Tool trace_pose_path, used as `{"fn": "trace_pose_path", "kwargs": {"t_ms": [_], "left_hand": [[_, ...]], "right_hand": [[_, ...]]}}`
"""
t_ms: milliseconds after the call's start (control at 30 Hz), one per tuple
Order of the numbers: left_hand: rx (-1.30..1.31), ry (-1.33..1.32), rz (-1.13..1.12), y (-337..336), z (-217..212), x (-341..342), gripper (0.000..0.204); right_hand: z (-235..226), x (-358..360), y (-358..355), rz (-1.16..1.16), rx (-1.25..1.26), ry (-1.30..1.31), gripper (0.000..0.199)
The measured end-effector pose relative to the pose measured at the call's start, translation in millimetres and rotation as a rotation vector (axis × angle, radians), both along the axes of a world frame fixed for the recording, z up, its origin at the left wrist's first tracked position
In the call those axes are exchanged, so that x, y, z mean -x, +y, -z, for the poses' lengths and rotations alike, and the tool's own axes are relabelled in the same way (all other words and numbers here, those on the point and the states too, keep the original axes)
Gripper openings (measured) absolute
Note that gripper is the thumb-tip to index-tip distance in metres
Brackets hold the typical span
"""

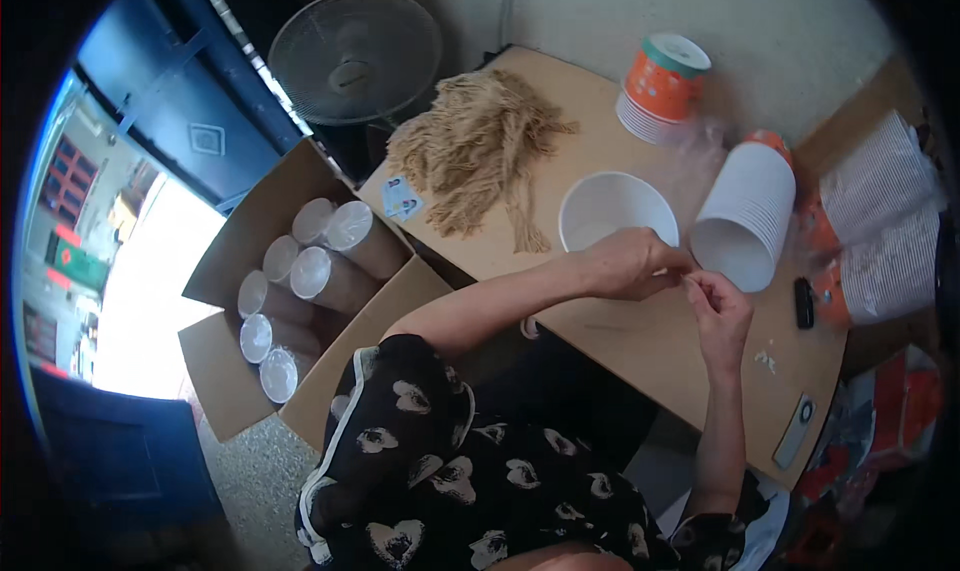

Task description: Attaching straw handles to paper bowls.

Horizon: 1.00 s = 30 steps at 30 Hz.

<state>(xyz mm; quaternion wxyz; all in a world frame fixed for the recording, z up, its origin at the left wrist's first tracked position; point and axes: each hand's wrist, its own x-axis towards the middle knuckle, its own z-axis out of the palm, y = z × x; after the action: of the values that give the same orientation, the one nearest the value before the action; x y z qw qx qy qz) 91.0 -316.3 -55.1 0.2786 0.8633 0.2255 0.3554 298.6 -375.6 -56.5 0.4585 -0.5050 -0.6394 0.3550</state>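
Note:
My left hand (640,263) and my right hand (720,306) meet above the table, fingertips pinched close together. Whatever is between the fingers is too small to make out. Just behind the left hand stands a wide white paper bucket (612,206), its mouth facing up and its near rim partly covered by that hand. To the right, a stack of nested white paper buckets (748,211) lies on its side, with its open end toward me. A heap of tan, stringy strands (475,146) rests on the far left of the table, beside a small light-blue card (402,199).
An orange-and-white bucket stack (660,91) stands at the back. Plastic-wrapped stacks (885,261) line the right edge, near a black object (803,303) and a grey oblong device (795,431). Left of the table (620,346) sits a carton (345,356) of wrapped cylinders; a fan (355,59) is behind.

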Motion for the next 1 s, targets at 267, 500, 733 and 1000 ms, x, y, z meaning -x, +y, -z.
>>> {"fn": "trace_pose_path", "kwargs": {"t_ms": [267,500,733,1000], "left_hand": [[0.331,0.122,0.114,10,-20,-4,0.026],[0.435,0.211,0.118,6,-20,-10,0.021],[0.409,0.092,0.130,6,-5,0,0.016],[0.676,0.081,0.192,10,-12,2,0.019]], "right_hand": [[-2,0,8,-0.063,-0.049,0.062,0.007],[2,-7,-6,-0.010,-0.025,0.070,0.007],[2,-7,-14,0.023,-0.056,-0.009,0.007],[-2,-11,-20,0.004,0.049,0.152,0.007]]}}
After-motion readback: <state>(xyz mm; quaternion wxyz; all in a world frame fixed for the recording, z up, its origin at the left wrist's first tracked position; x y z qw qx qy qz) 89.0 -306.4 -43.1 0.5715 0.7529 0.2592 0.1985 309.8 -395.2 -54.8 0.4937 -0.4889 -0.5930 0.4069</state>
